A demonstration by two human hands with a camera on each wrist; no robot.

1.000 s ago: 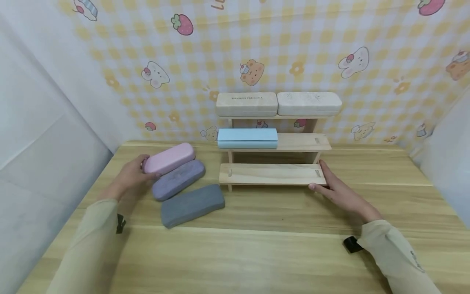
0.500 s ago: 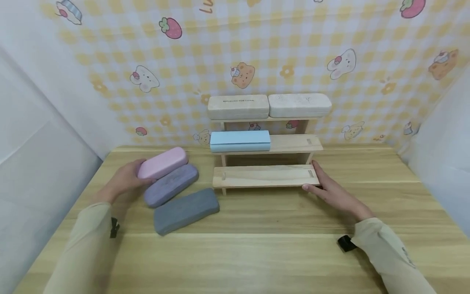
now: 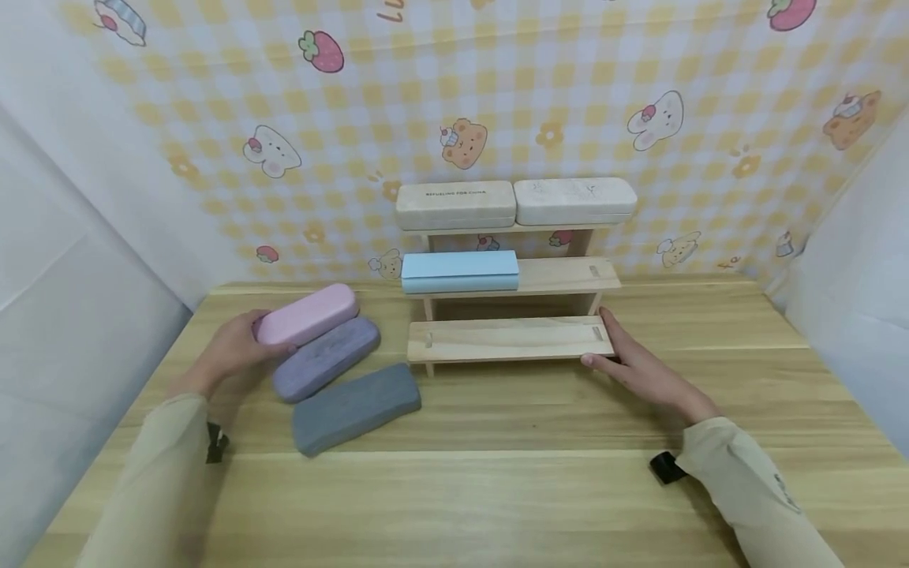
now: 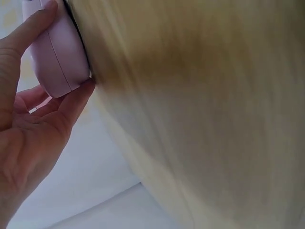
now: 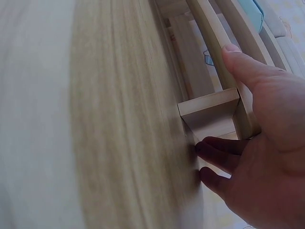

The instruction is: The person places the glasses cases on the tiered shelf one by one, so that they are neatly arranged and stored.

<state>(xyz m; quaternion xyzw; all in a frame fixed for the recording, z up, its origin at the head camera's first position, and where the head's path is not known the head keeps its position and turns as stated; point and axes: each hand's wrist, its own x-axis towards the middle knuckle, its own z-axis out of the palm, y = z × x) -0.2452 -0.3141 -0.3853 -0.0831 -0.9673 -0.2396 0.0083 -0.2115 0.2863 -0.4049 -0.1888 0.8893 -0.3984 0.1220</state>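
At the table's left, my left hand holds the near end of a pink glasses case between thumb and fingers. The left wrist view shows the thumb on one side of the pink case and fingers around its end. Right beside it lie a purple glasses case and a grey-blue one. My right hand grips the right end of the lowest board of a three-step wooden rack, its thumb on the front edge. In the right wrist view the fingers reach behind the rack's end support.
On the rack's top step stand a beige case with printed lettering and a white case. A light blue case occupies the left of the middle step. Behind the table hangs a yellow checked cloth.
The head view has shifted slightly, so everything appears a little further left. Both hands keep their places, the left at the pink glasses case and the right at the rack.
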